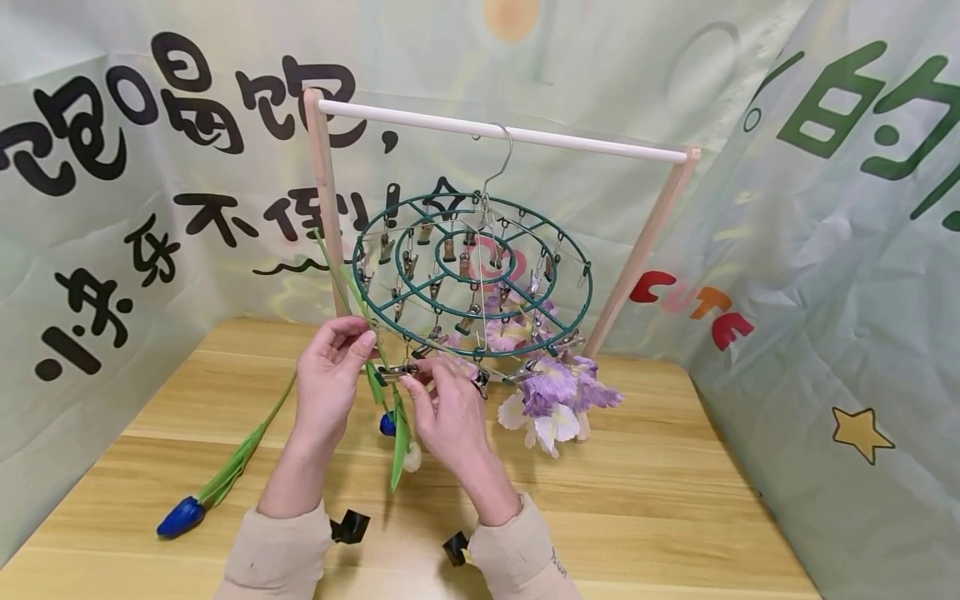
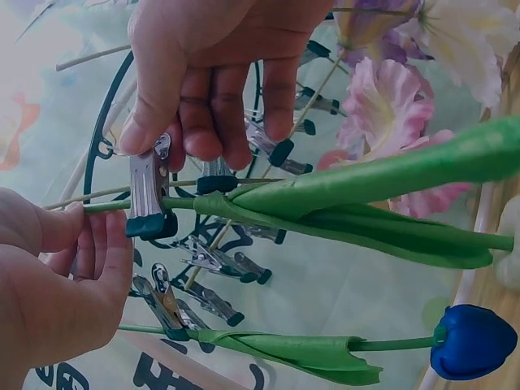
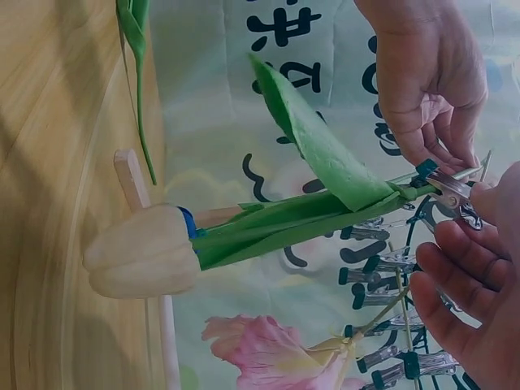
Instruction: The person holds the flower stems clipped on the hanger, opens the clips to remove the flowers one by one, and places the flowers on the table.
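A white tulip (image 3: 142, 252) with green leaves hangs head down from its stem. My left hand (image 1: 330, 375) pinches the thin stem beside a metal clip (image 2: 152, 195) with dark green tips. My right hand (image 1: 450, 417) pinches that clip between thumb and finger, its other fingers loosely bent. The stem passes at the clip's jaws; whether they bite on it I cannot tell. The clip belongs to a round green drying hanger (image 1: 472, 315). Just behind, a blue tulip (image 2: 471, 341) hangs head down from another clip.
The hanger hooks over a white bar (image 1: 585, 143) on wooden posts (image 1: 645, 242). Purple and white flowers (image 1: 558, 387) and a pink flower (image 3: 272, 353) hang from it. Another blue tulip (image 1: 180, 518) lies on the wooden table (image 1: 637, 500) at left. Printed cloth (image 1: 817, 275) surrounds the table.
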Motion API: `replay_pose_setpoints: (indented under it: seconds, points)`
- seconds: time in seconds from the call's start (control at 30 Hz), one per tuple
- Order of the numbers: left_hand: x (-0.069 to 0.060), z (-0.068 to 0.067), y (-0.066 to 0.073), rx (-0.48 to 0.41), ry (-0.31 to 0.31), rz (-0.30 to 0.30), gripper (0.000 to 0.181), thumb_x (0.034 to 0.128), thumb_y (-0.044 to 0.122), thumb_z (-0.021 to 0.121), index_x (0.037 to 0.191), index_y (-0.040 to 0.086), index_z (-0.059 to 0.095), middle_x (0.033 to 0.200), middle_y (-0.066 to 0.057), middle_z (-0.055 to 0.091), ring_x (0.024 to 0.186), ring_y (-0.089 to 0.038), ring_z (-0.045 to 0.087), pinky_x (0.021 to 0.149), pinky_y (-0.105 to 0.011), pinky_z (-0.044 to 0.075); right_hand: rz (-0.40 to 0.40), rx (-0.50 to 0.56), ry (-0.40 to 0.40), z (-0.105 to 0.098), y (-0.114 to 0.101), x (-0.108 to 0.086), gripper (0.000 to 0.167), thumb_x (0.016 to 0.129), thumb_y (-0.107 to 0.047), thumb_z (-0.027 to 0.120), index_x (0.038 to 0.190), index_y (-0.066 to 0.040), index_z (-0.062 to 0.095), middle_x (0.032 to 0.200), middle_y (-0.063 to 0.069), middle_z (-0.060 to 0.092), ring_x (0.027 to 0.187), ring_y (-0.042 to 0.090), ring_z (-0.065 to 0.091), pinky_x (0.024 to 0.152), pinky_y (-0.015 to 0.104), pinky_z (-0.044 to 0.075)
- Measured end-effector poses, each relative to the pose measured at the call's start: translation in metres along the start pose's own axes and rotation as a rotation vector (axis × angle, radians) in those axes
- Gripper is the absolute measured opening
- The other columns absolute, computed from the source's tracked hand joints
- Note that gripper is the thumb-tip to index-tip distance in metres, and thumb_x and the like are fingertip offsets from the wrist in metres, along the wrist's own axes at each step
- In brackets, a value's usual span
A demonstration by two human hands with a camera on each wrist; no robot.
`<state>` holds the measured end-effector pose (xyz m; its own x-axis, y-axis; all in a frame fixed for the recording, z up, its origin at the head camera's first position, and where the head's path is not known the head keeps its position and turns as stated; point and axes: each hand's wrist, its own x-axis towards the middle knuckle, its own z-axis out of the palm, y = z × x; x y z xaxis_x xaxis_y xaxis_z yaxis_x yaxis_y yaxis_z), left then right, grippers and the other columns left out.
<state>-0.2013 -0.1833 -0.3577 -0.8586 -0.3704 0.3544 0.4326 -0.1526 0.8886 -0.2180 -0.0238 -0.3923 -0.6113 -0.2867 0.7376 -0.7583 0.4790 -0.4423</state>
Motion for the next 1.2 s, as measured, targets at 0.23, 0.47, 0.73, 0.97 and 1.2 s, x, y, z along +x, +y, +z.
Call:
replay_pose_setpoints:
  seconds: [0.23, 0.47, 0.73, 0.97, 1.2]
  points:
    - [0.0, 0.0, 0.0, -0.015, 0.017, -0.002, 0.016, 0.1008, -0.009, 0.059, 0.116, -0.008, 0.06, 0.102, -0.003, 0.065, 0.089, -0.014, 0.065, 0.082, -0.023, 0.06, -0.029, 0.005, 0.032, -0.001, 0.0, 0.0, 0.017, 0.1, -0.018, 0.07, 0.104, -0.001, 0.068, 0.094, 0.009, 0.07, 0.069, 0.016, 0.067, 0.059, 0.02, 0.056]
    - [0.0, -0.003, 0.001, -0.001, 0.028, -0.01, 0.016, 0.1021, -0.008, 0.058, 0.118, -0.006, 0.058, 0.103, -0.002, 0.064, 0.091, -0.013, 0.064, 0.083, -0.02, 0.059, -0.035, 0.027, 0.053, -0.003, 0.0, 0.0, 0.016, 0.1, -0.017, 0.07, 0.102, -0.001, 0.067, 0.093, 0.009, 0.069, 0.069, 0.016, 0.067, 0.059, 0.018, 0.056]
    - [0.0, -0.007, 0.007, -0.042, 0.059, -0.016, 0.018, 0.1015, -0.008, 0.058, 0.119, -0.012, 0.056, 0.102, -0.008, 0.065, 0.09, -0.015, 0.066, 0.082, -0.023, 0.062, 0.035, 0.059, 0.015, -0.009, -0.001, -0.001, 0.024, 0.1, -0.019, 0.07, 0.112, 0.001, 0.065, 0.096, 0.011, 0.069, 0.071, 0.019, 0.067, 0.063, 0.029, 0.061]
    - [0.001, -0.018, 0.014, -0.088, 0.069, -0.051, 0.013, 0.102, -0.007, 0.058, 0.112, 0.0, 0.061, 0.101, -0.007, 0.066, 0.09, -0.014, 0.066, 0.082, -0.025, 0.063, 0.117, 0.116, -0.032, -0.016, -0.003, -0.002, 0.032, 0.101, -0.023, 0.069, 0.119, 0.003, 0.063, 0.096, 0.011, 0.068, 0.077, 0.019, 0.066, 0.067, 0.03, 0.061]
    - [0.008, -0.029, 0.025, -0.097, 0.043, -0.035, 0.01, 0.0999, 0.0, 0.066, 0.109, 0.003, 0.064, 0.099, -0.003, 0.067, 0.09, -0.012, 0.065, 0.08, -0.024, 0.063, 0.122, 0.168, -0.024, -0.019, 0.0, -0.001, 0.033, 0.101, -0.023, 0.07, 0.119, 0.004, 0.064, 0.095, 0.01, 0.068, 0.081, 0.02, 0.065, 0.066, 0.036, 0.063]
